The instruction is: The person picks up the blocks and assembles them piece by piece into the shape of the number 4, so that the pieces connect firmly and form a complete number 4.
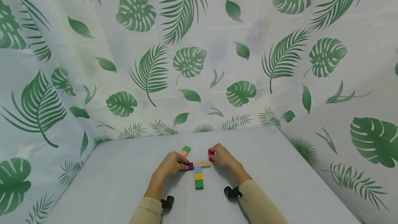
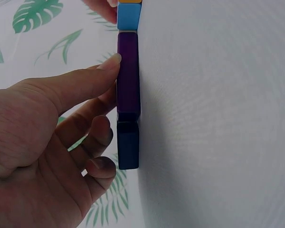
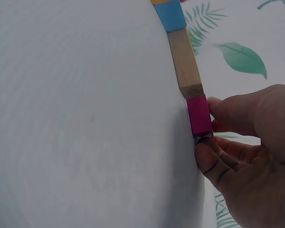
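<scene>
My left hand (image 1: 171,163) pinches a long purple block (image 2: 128,76) on the table, its thumb at the block's edge and its other fingers partly hidden behind. A dark blue block (image 2: 128,145) lies against the purple block's outer end. With thumb and fingers my right hand (image 1: 222,156) holds a magenta block (image 3: 198,115), close by the end of a plain wooden block (image 3: 184,61). Between the purple and wooden blocks, a column runs toward me: light blue block (image 1: 198,169), yellow block (image 1: 198,176) and green block (image 1: 199,184).
Beyond my left hand lie a pink block (image 1: 184,153) and a light green block (image 1: 186,148), end to end. The white tabletop (image 1: 118,175) stretches to either side. Leaf-printed cloth (image 1: 211,61) hangs behind and at the sides. Each wrist carries a black camera.
</scene>
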Demonstrator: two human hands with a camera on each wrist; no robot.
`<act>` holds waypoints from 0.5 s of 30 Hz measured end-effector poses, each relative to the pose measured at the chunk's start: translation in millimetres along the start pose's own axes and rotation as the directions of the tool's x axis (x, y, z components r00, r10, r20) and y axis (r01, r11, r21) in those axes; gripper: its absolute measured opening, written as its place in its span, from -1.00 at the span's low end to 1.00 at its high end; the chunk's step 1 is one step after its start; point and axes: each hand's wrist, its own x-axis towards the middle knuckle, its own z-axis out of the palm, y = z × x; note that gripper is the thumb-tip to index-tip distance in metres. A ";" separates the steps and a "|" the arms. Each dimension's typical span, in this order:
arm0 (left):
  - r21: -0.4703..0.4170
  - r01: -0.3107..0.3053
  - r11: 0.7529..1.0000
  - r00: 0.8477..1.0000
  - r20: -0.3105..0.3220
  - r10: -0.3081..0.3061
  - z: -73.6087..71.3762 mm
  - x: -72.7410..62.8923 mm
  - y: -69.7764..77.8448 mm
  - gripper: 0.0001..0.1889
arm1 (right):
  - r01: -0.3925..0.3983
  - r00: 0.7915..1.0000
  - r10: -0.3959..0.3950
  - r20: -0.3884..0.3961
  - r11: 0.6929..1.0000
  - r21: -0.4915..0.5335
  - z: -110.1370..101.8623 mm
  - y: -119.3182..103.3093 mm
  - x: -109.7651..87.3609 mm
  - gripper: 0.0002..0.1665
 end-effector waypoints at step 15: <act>-0.001 0.010 1.000 1.000 0.004 -0.010 0.7 1.1 -1.5 -0.87 | -0.015 1.000 0.015 -0.001 1.000 0.022 15.2 -8.8 14.1 -0.57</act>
